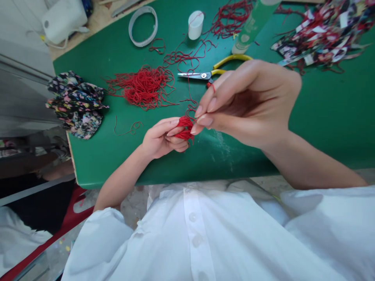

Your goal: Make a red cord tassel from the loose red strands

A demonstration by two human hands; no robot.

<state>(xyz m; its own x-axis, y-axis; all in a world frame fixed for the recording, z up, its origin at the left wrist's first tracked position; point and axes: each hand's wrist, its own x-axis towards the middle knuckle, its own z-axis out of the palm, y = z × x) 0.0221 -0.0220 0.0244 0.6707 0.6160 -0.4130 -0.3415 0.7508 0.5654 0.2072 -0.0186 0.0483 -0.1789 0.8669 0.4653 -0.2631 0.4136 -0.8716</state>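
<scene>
My left hand (162,138) is closed around a small bundle of red thread (185,128), held just above the near part of the green table (322,117). My right hand (249,103) is raised closer to the camera, its fingertips pinched on the same bundle from the right. A thin red strand runs up from the bundle past my right fingers. A loose heap of red thread (143,86) lies on the table behind my left hand.
Yellow-handled scissors (211,72) lie behind my right hand. Floral fabric pieces (76,103) sit at the left edge, cut fabric scraps (325,35) at the far right. A white tape ring (143,25), a white spool (195,24) and a green bottle (252,23) stand at the back.
</scene>
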